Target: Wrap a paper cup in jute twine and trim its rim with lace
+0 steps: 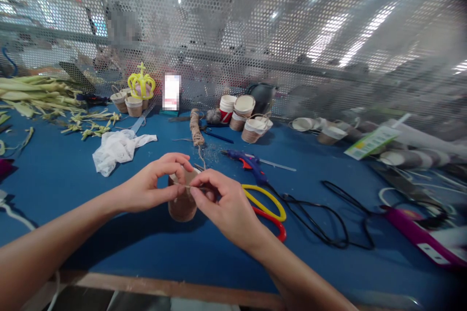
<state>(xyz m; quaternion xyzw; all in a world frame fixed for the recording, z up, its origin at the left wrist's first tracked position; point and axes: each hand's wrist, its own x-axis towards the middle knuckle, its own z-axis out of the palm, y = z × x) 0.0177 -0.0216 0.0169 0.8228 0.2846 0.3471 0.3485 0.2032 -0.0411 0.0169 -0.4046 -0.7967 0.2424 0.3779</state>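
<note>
A small cup (182,208) with a brown covering stands on the blue table between my hands. My left hand (155,185) is closed, thumb and finger pinching a thin strand of twine (187,186) at the cup's near side. The other part of the strand is pinched by my right hand (224,201), just to the right. Their fingers hide much of the cup's rim. Behind the cup lies a wound hank of brown twine (196,129), with a loose strand trailing toward my hands. Scissors (268,199) with a yellow and a red handle loop lie partly under my right hand.
A blue glue gun (251,163) with a black cord (314,223) lies to the right, near a purple power strip (419,235). Wrapped cups (253,129) stand at the back. White cloth (118,148) and green plant strips (32,92) lie left. Perforated metal (226,24) borders the back.
</note>
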